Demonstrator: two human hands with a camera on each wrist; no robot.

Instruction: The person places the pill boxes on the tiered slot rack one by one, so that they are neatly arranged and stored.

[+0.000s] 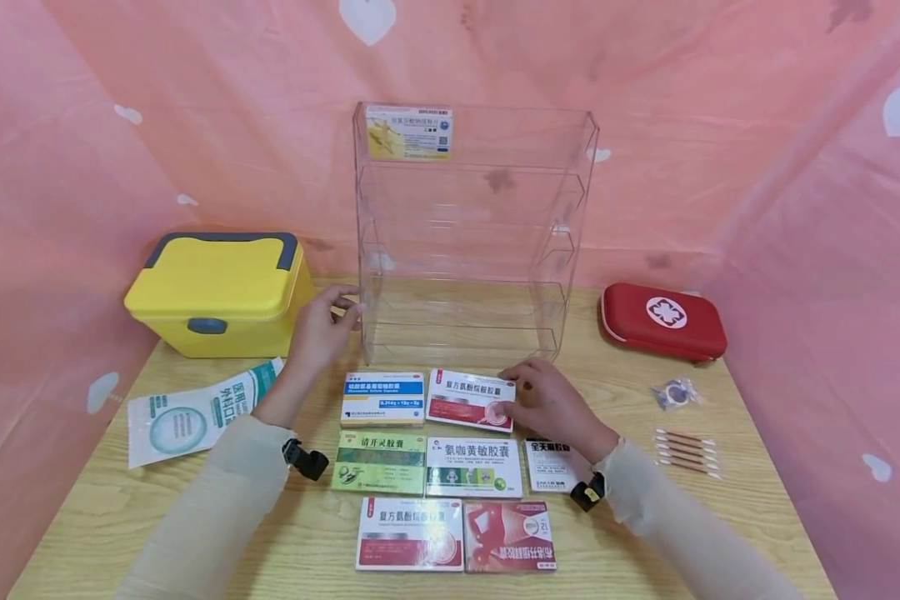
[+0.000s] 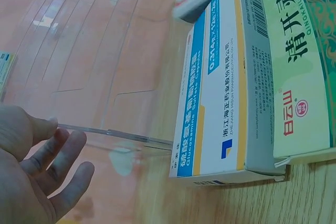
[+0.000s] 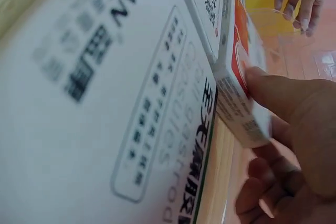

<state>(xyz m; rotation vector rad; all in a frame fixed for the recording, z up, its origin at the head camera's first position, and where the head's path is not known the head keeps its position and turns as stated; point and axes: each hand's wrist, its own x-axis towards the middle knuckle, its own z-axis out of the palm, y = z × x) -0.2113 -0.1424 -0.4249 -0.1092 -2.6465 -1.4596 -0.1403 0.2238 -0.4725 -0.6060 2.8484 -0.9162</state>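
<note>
My left hand [image 1: 326, 327] pinches the left side edge of a clear acrylic display rack [image 1: 471, 173] between thumb and index finger; the other fingers spread loosely in the left wrist view. A yellow-and-white medicine box [image 1: 408, 133] stands in the rack's top tier at left. My right hand [image 1: 551, 402] grips the right end of a red-and-white medicine box [image 1: 461, 392], thumb on its face and fingers behind. In the right wrist view this box [image 3: 236, 72] is tilted. Beside it lies a blue-and-white glucosamine capsule box [image 1: 382, 400].
Nearer lie a green box [image 1: 378, 462], white boxes [image 1: 474, 454] [image 1: 551, 467], another red-and-white box [image 1: 408, 537] and a red box [image 1: 512, 537]. At left are a yellow case [image 1: 210, 283] and mask packet [image 1: 195, 412]; at right, a red pouch [image 1: 663, 321], small plastic packet [image 1: 676, 392] and cotton swabs [image 1: 686, 452].
</note>
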